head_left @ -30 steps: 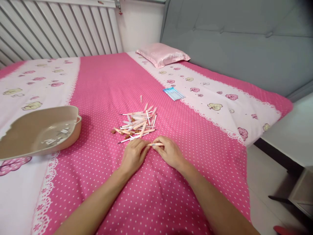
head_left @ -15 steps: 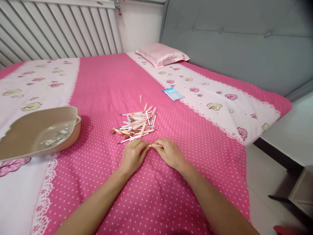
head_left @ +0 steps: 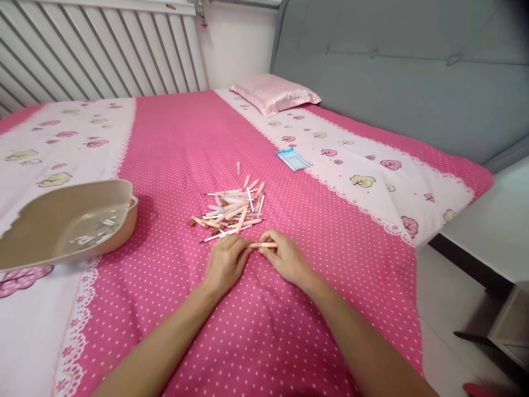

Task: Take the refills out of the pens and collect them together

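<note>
A slim peach-coloured pen (head_left: 266, 245) lies level between my hands, low over the bedspread. My left hand (head_left: 226, 259) pinches its left end, which the fingers hide. On the other side my right hand (head_left: 285, 255) has thumb and fingers closed around its middle, and the right end shows between them. Just beyond my hands spreads a loose pile of pen parts (head_left: 235, 209): peach and pink barrels, white refills with dark tips and small brown pieces.
To the left stands a beige plastic basin (head_left: 119, 231) with small white and grey pieces inside. A row of blue-white pens or refills (head_left: 294, 159) lies beyond the pile. A pink pillow (head_left: 275, 92) rests by the grey headboard (head_left: 397, 71). The bed's edge drops off at right.
The fingers of my right hand have shifted and opened a little, so more of the pen shows now. My left hand has stayed almost still.
</note>
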`<state>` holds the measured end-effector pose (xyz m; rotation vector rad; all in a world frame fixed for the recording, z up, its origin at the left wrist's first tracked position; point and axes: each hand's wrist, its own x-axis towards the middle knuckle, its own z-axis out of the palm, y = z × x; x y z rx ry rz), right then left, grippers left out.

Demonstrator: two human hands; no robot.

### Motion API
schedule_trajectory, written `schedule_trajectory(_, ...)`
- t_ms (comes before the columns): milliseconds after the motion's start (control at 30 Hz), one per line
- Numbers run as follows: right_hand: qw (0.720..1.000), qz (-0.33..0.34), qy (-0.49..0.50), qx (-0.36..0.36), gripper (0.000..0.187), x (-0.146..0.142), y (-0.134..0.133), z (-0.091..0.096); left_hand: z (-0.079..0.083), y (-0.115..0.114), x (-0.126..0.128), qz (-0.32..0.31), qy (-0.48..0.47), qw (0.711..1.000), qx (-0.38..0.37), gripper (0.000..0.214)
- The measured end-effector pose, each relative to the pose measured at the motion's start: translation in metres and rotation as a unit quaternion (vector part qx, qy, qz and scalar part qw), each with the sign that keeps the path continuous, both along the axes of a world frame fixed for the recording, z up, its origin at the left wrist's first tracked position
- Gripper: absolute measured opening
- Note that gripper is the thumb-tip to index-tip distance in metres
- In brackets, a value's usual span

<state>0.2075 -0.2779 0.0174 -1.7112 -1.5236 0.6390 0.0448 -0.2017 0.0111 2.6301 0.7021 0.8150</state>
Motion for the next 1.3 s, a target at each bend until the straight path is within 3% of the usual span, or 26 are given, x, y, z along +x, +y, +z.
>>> schedule_trajectory(233,1.000,0.005,0.006,0.008,0.009,0.0006,-0.0001,-0.0003,-0.0015,0.0011,0.0002,-0.003,-0.008,1.000,0.002,0.015)
schedule_trajectory(633,0.998,-0.015,-0.057,-0.020,0.039,0.0011,0.0003,0.0020,-0.0005,0.0004,0.0007,-0.016,-0.020,1.000,0.015,0.015)
schedule_trajectory(867,0.999,-0.001,0.044,0.005,0.023,-0.0007,-0.0014,0.0033,0.0003,0.0004,0.0002,-0.008,-0.002,1.000,0.005,0.016)
schedule_trajectory(1300,1.000,0.018,0.008,0.007,0.008,0.0024,0.0003,-0.0018,-0.0007,0.0002,-0.0004,-0.004,-0.003,1.000,-0.001,0.018)
